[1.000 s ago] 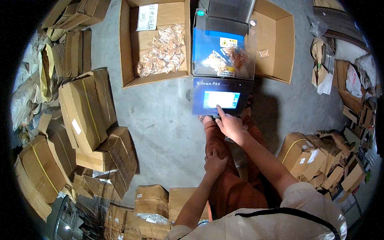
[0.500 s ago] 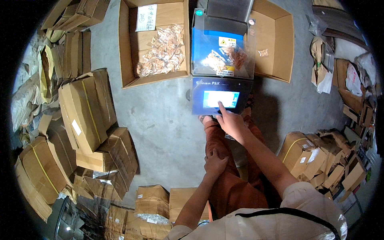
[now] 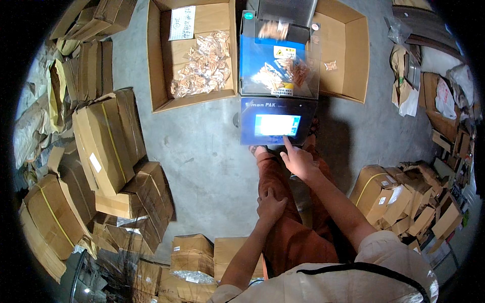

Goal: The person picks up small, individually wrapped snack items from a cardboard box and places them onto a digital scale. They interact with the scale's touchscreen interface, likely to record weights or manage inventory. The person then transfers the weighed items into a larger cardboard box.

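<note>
A blue and dark packing machine (image 3: 248, 55) stands in front of me, with a lit touchscreen (image 3: 277, 124) on its near face. At the screen's lower edge is the index fingertip of my right hand (image 3: 299, 162); whether it touches is hard to tell. That hand holds nothing, its index finger stretched out. My left hand (image 3: 272, 206) lies on my left thigh with fingers spread. Small clear bags of tan stick-like pieces (image 3: 268, 77) lie under the machine's clear cover. Farther up, another bag of such pieces (image 3: 273, 31) shows, blurred, against the dark upper part.
To the machine's left, an open carton (image 3: 156, 76) holds many filled bags (image 3: 204, 65) and a written paper sheet (image 3: 182, 23). On its right, another carton (image 3: 356, 60) contains a small bag (image 3: 331, 65). Stacked cardboard boxes (image 3: 103, 146) line the left; more boxes (image 3: 379, 194) stand right and behind.
My right index finger has drawn back from the middle of the screen to its lower edge. A blurred bag has appeared at the machine's upper part. My left hand has stayed on my thigh.
</note>
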A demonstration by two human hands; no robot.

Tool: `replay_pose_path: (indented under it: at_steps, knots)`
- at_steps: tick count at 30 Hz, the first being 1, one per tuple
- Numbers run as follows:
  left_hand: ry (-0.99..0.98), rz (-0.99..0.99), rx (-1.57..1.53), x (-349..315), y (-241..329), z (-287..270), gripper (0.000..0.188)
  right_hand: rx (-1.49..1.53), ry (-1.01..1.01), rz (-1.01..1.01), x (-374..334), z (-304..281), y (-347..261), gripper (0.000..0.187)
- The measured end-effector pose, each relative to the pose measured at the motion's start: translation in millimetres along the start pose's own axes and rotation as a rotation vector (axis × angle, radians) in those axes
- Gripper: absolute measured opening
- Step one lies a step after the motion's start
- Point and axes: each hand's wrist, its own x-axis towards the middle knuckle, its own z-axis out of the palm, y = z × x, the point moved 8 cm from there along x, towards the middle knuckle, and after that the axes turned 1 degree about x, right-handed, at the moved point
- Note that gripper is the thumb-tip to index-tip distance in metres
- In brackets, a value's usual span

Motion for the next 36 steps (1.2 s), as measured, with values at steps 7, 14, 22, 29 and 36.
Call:
replay_pose_path:
  at_steps: [7,14,22,29,36]
  knots:
    - [-0.012,-0.009,-0.002,-4,3,-3,0.087,-0.001,-0.020,0.008,2,-4,-2,0.062]
    - [-0.005,-0.001,-0.004,-2,3,-1,0.087,0.030,0.033,-0.070,0,-10,-17,0.060]
    - [-0.004,0.006,-0.014,1,2,2,0.087,0.059,0.048,-0.102,5,-9,-22,0.060]
    - [0.008,0.025,-0.016,0,5,-1,0.082,0.119,0.057,-0.116,-4,-4,-18,0.054]
    - [0.259,0.388,0.193,3,39,-8,0.076,1.095,-0.429,0.338,-18,45,19,0.035]
